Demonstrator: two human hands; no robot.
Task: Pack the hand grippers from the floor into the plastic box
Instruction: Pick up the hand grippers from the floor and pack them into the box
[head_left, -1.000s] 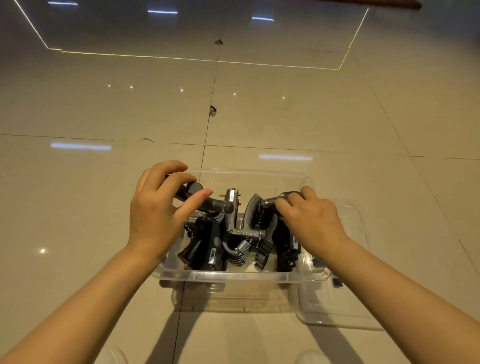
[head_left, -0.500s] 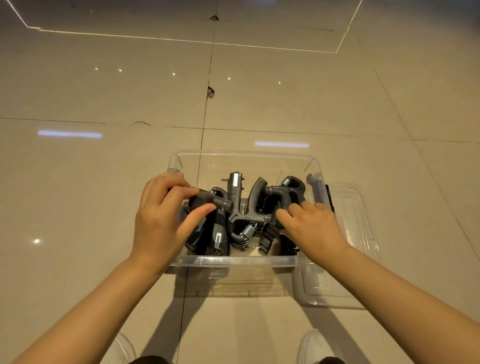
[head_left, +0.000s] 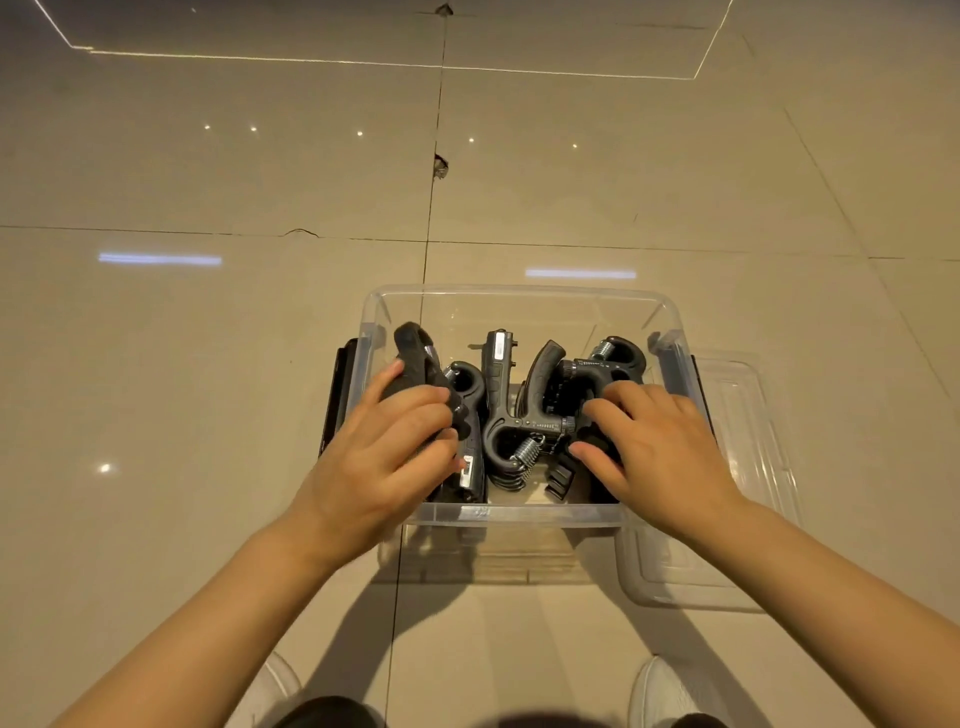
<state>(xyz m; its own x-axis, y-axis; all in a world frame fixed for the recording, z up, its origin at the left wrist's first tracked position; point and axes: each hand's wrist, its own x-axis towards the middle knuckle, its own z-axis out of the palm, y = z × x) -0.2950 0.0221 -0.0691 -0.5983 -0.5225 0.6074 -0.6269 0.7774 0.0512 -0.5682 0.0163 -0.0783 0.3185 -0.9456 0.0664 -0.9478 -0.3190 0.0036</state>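
A clear rectangular plastic box (head_left: 519, 514) sits on the glossy beige tiled floor (head_left: 208, 364), and the black hand grippers with steel coil springs (head_left: 511, 415) lie packed inside it, handles crossing one another. None shows on the tiles around the box.

The left hand (head_left: 384, 462) reaches into the box at its nine o'clock side. Its fingers and thumb curl round the dark padded handle of the leftmost gripper (head_left: 415, 358), which juts up toward twelve o'clock above the knuckles; this is a clenched grasp on that gripper.

The right hand (head_left: 654, 447) lies over the grippers at the three o'clock side. Its fingers bend down onto the black handles, the thumb tucked against a handle toward the centre. It looks like a grasp on the rightmost gripper (head_left: 613, 358), though the palm hides how far the fingers wrap.

A clear plastic lid (head_left: 743, 467) lies flat on the floor, just beside the box at three o'clock and partly under its edge. At six o'clock, two white shoe tips (head_left: 660, 691) show between the forearms.
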